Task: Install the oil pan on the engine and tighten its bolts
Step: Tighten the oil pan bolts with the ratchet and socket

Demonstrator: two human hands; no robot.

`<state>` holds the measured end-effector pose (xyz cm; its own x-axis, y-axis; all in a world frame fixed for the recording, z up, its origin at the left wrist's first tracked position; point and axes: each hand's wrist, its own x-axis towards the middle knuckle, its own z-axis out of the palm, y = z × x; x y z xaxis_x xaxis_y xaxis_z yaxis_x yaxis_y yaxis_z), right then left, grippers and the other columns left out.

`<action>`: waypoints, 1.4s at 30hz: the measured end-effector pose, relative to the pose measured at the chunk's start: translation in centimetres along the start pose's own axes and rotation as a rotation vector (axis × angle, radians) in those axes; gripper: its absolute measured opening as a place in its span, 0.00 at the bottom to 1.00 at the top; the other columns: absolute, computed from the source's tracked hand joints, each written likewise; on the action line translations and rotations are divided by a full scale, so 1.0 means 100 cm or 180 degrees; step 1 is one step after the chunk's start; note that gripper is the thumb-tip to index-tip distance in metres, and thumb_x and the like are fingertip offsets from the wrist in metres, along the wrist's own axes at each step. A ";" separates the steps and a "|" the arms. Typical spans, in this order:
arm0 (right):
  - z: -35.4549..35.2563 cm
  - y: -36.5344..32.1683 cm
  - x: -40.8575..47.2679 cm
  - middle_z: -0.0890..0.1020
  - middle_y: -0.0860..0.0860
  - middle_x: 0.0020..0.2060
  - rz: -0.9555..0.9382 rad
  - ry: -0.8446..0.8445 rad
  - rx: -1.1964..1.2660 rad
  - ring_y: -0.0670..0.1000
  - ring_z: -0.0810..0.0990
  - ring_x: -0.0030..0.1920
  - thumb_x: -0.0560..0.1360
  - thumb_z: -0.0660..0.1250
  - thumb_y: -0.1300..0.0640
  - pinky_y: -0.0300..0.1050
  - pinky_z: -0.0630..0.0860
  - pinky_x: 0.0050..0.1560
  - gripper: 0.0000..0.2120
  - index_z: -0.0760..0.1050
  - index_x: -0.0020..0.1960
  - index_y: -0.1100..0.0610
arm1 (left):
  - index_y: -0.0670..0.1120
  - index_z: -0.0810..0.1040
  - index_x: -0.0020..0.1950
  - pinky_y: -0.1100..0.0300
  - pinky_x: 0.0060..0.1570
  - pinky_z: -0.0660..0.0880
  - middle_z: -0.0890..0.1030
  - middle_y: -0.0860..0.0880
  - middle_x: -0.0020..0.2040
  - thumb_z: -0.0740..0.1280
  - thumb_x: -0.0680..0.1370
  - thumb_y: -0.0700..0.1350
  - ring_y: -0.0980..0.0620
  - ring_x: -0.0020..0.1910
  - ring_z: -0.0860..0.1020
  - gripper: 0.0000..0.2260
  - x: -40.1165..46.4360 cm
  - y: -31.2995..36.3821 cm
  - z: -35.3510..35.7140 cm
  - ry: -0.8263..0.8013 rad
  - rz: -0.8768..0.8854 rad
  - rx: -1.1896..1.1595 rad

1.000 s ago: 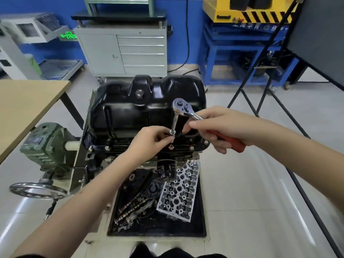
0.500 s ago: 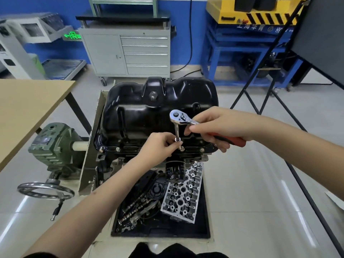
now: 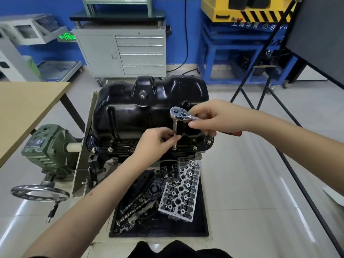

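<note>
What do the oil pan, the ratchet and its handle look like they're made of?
Oil pan: probably pressed steel with glossy black paint; it shows sharp highlights and stamped ribs.
Ratchet: polished, chrome-looking metal with mirror-like reflections.
Handle: red, likely plastic or rubber; mostly hidden under the right hand, so uncertain.

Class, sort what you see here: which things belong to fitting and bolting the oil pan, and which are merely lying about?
In use:
oil pan
ratchet wrench
extension bar
flange bolts
left hand
right hand

Lying about:
cylinder head
camshafts
parts tray
handwheel
wooden table
</note>
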<state>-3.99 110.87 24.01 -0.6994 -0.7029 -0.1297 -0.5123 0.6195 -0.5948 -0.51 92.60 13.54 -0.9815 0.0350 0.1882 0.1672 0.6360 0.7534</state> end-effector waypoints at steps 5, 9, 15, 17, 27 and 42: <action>-0.009 -0.001 0.015 0.78 0.53 0.37 -0.0513 0.0210 -0.1278 0.48 0.74 0.37 0.75 0.64 0.58 0.38 0.68 0.38 0.07 0.77 0.50 0.59 | 0.41 0.76 0.38 0.56 0.33 0.68 0.70 0.53 0.27 0.64 0.77 0.45 0.56 0.27 0.68 0.11 0.007 0.015 -0.005 0.0168 0.0423 0.0355; -0.014 -0.004 0.021 0.75 0.46 0.42 -0.0595 0.0450 -0.1912 0.50 0.73 0.47 0.74 0.61 0.61 0.47 0.70 0.42 0.11 0.77 0.53 0.54 | 0.39 0.76 0.39 0.60 0.32 0.63 0.67 0.55 0.27 0.63 0.77 0.43 0.57 0.26 0.66 0.10 0.005 0.015 -0.008 -0.0068 0.0662 0.0462; -0.004 -0.014 0.020 0.73 0.44 0.31 -0.0416 0.0456 -0.1867 0.45 0.68 0.31 0.75 0.61 0.52 0.43 0.65 0.35 0.07 0.75 0.47 0.54 | 0.43 0.73 0.33 0.58 0.32 0.64 0.67 0.57 0.26 0.64 0.77 0.46 0.56 0.26 0.66 0.13 0.008 0.015 -0.007 0.0169 0.0512 0.0602; 0.003 -0.020 0.020 0.70 0.44 0.29 -0.0251 0.0320 -0.1611 0.41 0.68 0.28 0.74 0.62 0.47 0.43 0.66 0.31 0.11 0.69 0.39 0.53 | 0.50 0.63 0.28 0.58 0.30 0.60 0.63 0.57 0.23 0.64 0.77 0.43 0.55 0.24 0.63 0.19 0.008 0.020 -0.004 0.0237 0.0592 0.0637; -0.005 -0.035 0.022 0.74 0.47 0.47 -0.0560 0.0137 -0.2911 0.53 0.73 0.53 0.75 0.60 0.59 0.47 0.71 0.42 0.11 0.73 0.56 0.49 | 0.48 0.60 0.29 0.60 0.31 0.54 0.63 0.55 0.26 0.62 0.78 0.42 0.57 0.25 0.62 0.19 0.014 0.021 -0.009 -0.0220 0.0818 0.0876; -0.002 -0.037 0.023 0.77 0.51 0.48 -0.0862 0.0095 -0.3488 0.55 0.75 0.51 0.77 0.58 0.60 0.51 0.72 0.50 0.13 0.70 0.60 0.51 | 0.37 0.72 0.36 0.58 0.30 0.59 0.69 0.50 0.26 0.61 0.79 0.41 0.50 0.26 0.67 0.13 0.013 0.023 -0.011 -0.0441 0.0655 0.0680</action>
<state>-3.78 107.00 26.07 -0.5030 -0.8611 -0.0744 -0.7996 0.4309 0.4183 -1.25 93.23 16.19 -0.9349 0.2749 0.2243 0.3545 0.7515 0.5564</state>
